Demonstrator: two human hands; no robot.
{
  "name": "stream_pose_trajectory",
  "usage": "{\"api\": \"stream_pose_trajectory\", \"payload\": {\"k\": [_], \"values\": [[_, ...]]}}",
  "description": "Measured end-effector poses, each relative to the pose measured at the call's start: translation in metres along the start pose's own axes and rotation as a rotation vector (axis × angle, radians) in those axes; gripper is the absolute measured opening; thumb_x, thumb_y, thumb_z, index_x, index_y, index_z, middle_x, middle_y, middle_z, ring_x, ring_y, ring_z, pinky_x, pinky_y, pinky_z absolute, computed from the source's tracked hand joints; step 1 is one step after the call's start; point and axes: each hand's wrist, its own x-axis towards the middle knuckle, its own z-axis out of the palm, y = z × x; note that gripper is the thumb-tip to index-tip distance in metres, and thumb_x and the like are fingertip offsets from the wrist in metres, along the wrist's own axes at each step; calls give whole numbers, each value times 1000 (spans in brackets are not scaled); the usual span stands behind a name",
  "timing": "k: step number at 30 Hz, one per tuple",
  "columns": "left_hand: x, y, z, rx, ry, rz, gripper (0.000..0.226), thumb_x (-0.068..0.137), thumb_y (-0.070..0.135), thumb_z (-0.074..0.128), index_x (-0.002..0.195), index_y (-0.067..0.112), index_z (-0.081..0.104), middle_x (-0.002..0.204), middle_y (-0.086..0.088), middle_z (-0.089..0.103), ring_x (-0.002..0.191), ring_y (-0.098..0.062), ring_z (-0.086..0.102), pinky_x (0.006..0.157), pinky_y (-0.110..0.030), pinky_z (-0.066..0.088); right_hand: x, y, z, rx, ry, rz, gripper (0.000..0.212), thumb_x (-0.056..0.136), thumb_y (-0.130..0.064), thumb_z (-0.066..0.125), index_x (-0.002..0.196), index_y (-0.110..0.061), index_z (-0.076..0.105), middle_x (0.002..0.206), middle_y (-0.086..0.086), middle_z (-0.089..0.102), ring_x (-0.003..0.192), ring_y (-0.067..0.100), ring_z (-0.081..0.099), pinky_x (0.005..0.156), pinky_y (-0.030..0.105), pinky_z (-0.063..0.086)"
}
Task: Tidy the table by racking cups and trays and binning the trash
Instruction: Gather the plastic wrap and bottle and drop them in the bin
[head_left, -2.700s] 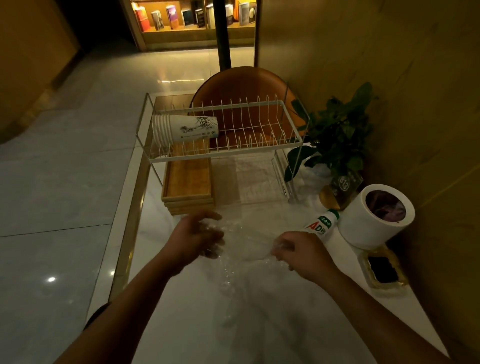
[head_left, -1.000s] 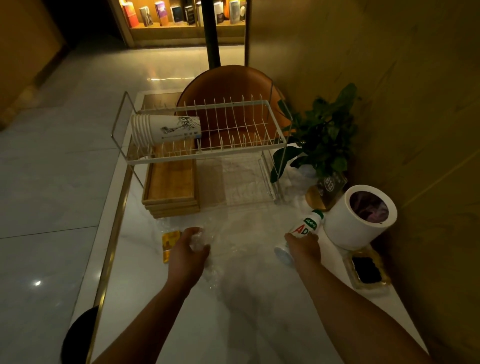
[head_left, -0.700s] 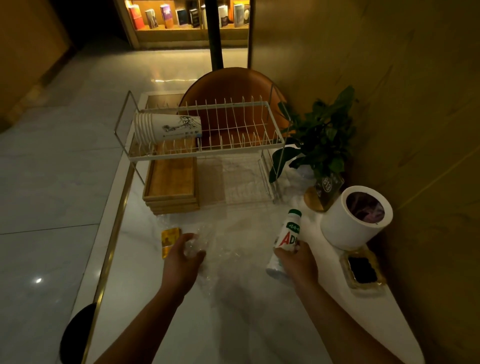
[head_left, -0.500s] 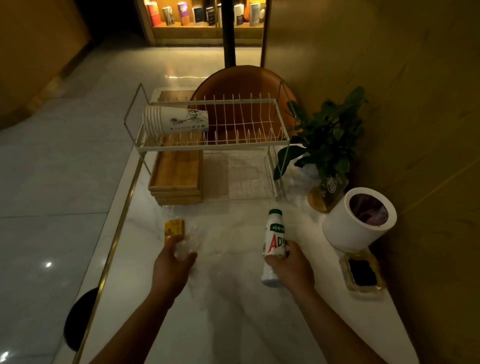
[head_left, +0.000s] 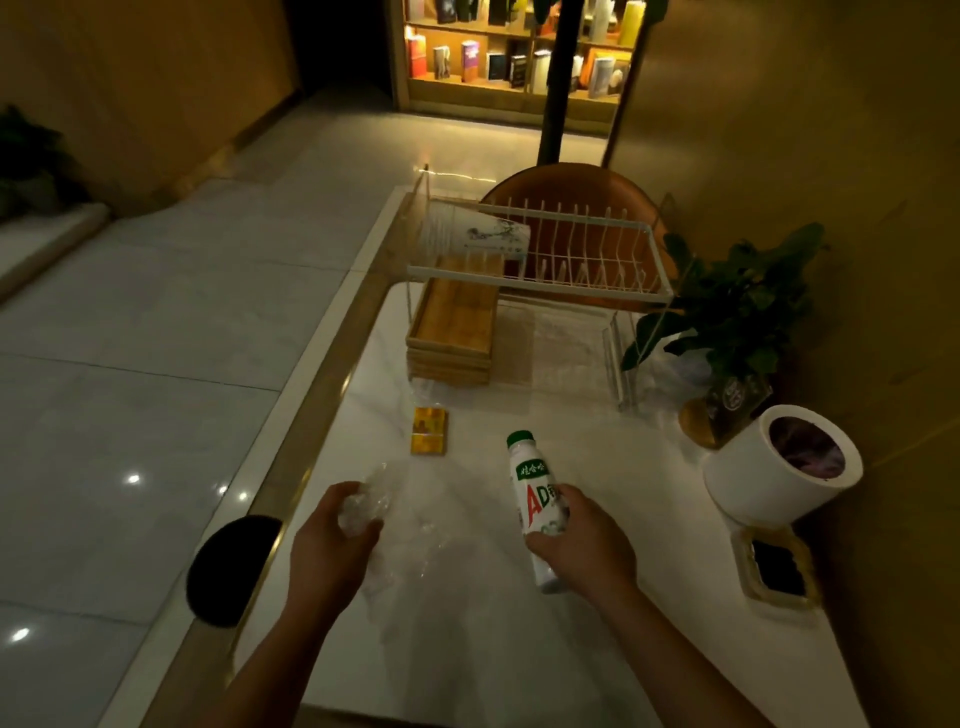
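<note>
Dim rm, tiled floor (head_left: 156, 322), lit bookshelf (head_left: 514, 57)

We see of the person only two arms: the left hand (head_left: 332, 540) and the right hand (head_left: 584, 540) are bare, each on a bare wrist and a long, slender forearm uncovered down to the lower edge, and the dim light hides any finer marks from us.

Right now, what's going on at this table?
A person is clearing trash. The left hand grips crumpled clear plastic wrap; the right hand holds a green-capped white plastic bottle. The white cylindrical bin stands to the right. White paper cups lie stacked in the white wire rack; a small yellow packet lies loose.
</note>
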Motion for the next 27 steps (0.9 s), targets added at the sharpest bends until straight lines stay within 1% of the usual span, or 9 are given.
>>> {"api": "stream_pose_trajectory", "payload": {"k": [3, 6, 8, 11, 15, 19, 23, 25, 27], "values": [[-9, -35, -39, -6, 16, -46, 40, 84, 22, 77, 119, 30, 60, 92, 5, 65, 78, -14, 61, 68, -31, 53, -25, -30, 20, -36, -6, -43, 79, 59, -58, 67, 132, -39, 43, 121, -8, 61, 104, 17, 61, 78, 32, 52], [-15, -72, -88, -13, 49, -91, 49, 85, 18, 76, 131, 20, 59, 101, 2, 62, 86, -17, 59, 72, -33, 51, -58, -65, 49, -76, -35, -84, 79, 59, -59, 66, 132, -40, 43, 122, -9, 61, 105, 17, 60, 78, 31, 51], [-22, -99, -120, -45, 60, -93, 49, 86, 21, 74, 132, 21, 58, 107, 2, 65, 92, -17, 61, 68, -27, 48, -81, -89, 73, -92, -51, -115, 76, 60, -59, 66, 130, -40, 44, 119, -9, 62, 102, 17, 60, 77, 31, 51], [-36, -137, -167, -34, 78, -130, 45, 86, 22, 74, 128, 23, 59, 105, 4, 64, 85, -9, 58, 61, -19, 41, -111, -126, 108, -101, -94, -165, 73, 62, -57, 67, 129, -38, 45, 115, -7, 62, 96, 15, 60, 71, 30, 49], [-59, -180, -225, -41, 78, -244, 42, 86, 29, 73, 123, 34, 56, 102, 9, 59, 82, -14, 64, 62, -27, 49, -144, -174, 150, -107, -179, -232, 69, 68, -52, 69, 131, -35, 46, 119, -5, 63, 101, 17, 61, 80, 33, 53], [-65, -206, -269, -32, 129, -308, 38, 76, 45, 69, 111, 40, 56, 85, 21, 57, 74, -12, 62, 65, -32, 51, -163, -218, 182, -180, -218, -318, 73, 70, -55, 66, 136, -35, 43, 122, -5, 62, 107, 18, 59, 85, 35, 54], [-56, -224, -295, 14, 161, -358, 36, 86, 29, 73, 120, 25, 61, 94, 9, 59, 80, -19, 62, 76, -38, 55, -162, -258, 208, -239, -262, -379, 69, 71, -54, 66, 134, -35, 46, 118, -3, 63, 104, 18, 59, 85, 38, 55], [-47, -233, -303, 23, 159, -380, 40, 85, 24, 73, 123, 21, 61, 97, 5, 60, 79, -18, 61, 73, -35, 54, -156, -277, 223, -238, -297, -408, 69, 71, -53, 68, 134, -35, 47, 120, -3, 63, 105, 19, 60, 85, 38, 55], [-35, -242, -310, 44, 153, -400, 44, 84, 22, 74, 125, 21, 59, 98, 3, 61, 71, -12, 60, 63, -28, 52, -147, -295, 240, -246, -333, -426, 69, 69, -53, 68, 133, -34, 48, 121, -3, 63, 104, 20, 60, 84, 38, 56]]}}
